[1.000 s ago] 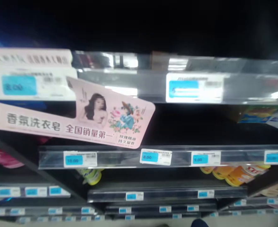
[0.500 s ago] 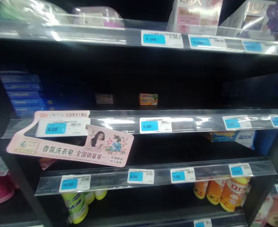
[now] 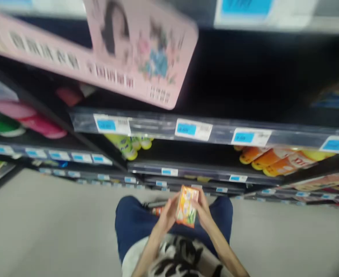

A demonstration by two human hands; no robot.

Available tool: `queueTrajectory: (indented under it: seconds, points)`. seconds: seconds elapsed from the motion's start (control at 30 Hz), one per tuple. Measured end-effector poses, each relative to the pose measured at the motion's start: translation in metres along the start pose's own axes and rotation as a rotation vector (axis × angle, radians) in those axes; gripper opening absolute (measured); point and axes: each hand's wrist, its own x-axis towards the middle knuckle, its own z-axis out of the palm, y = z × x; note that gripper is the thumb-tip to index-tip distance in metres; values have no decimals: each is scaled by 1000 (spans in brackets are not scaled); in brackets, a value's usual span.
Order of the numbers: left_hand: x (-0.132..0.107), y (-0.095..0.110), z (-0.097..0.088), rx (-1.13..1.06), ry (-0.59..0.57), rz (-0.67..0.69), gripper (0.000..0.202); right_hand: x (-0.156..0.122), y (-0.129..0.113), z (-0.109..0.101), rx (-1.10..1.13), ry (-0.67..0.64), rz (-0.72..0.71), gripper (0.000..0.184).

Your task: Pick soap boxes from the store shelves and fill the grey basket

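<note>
- Right below the camera I saw a black-and-white patterned shirt (image 3: pixel 177 256) and dark blue trousers (image 3: pixel 131 225), with both forearms reaching forward over the lap.
- The left hand (image 3: pixel 167 215) was curled against the left side of a small orange box (image 3: pixel 187 207), its fingers closed on the edge.
- The right hand (image 3: pixel 205 212) gripped the same box from the right, fingers wrapped behind it and thumb toward the front.
- The box stood roughly upright between the two hands, above the knees and in front of the lowest shelves. Its print was orange and yellow with some green near the bottom; the blur kept me from reading any of it.
- A dark object with a spot of orange showed just under the left hand, but I could not tell what it was.
- Grey floor (image 3: pixel 42 223) spread out on both sides of the legs.
- Beyond the hands, the low shelves carried rows of blue-and-white price tags (image 3: pixel 169 172).
- Higher, yellow-green bottles (image 3: pixel 129 144) lay under the clear shelf rail (image 3: pixel 157 129) at left, and orange bottles (image 3: pixel 273 159) lay under it at right.
- Pink packs (image 3: pixel 42 125) sat on the neighbouring shelf at far left.
- Farthest up, a tilted pink sign (image 3: pixel 123 57) hung from the upper shelf edge, its lettering smeared.
</note>
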Motion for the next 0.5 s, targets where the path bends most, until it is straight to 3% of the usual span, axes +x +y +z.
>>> queueTrajectory:
  seconds: [0.23, 0.37, 0.5]
  points:
    - [-13, 11, 7, -48, 70, -25, 67, -6, -15, 15, -103, -93, 15, 58]
    - [-27, 10, 17, 10, 127, 85, 73, -12, -14, 20, -144, 2, 15, 62]
    - [-30, 3, 23, 43, 306, 192, 75, -13, -7, 25, -12, 73, 145, 50]
